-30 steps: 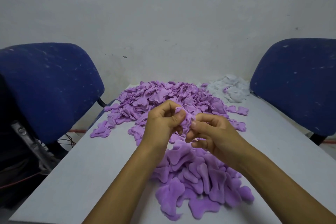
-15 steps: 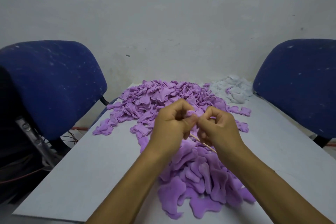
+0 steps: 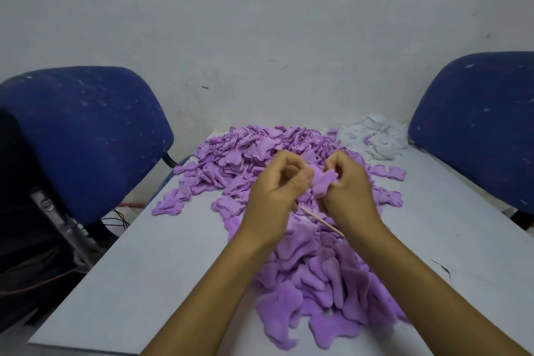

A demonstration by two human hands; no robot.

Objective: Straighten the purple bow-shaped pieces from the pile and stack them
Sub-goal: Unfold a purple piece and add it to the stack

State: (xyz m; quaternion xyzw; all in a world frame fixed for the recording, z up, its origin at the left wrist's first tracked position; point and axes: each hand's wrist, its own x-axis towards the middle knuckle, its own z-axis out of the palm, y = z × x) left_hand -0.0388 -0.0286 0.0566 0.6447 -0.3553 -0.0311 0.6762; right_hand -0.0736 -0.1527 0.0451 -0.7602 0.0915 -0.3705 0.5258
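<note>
A purple bow-shaped piece (image 3: 323, 184) is held above the table between both hands. My left hand (image 3: 278, 191) pinches its left side with thumb and curled fingers. My right hand (image 3: 349, 186) grips its right side, and a thin wooden stick (image 3: 322, 222) pokes out below that hand. A big loose pile of purple pieces (image 3: 260, 153) lies at the far end of the table. A flatter heap of purple pieces (image 3: 323, 280) lies close to me, under my forearms.
The grey table (image 3: 144, 283) has its left edge near a blue chair (image 3: 83, 136); a second blue chair (image 3: 479, 121) stands at the right. A heap of white pieces (image 3: 378, 139) sits at the far right corner. Cables lie on the floor at left.
Both hands have lifted and drawn slightly apart, spreading the purple piece between them. The wooden stick now shows below my right hand.
</note>
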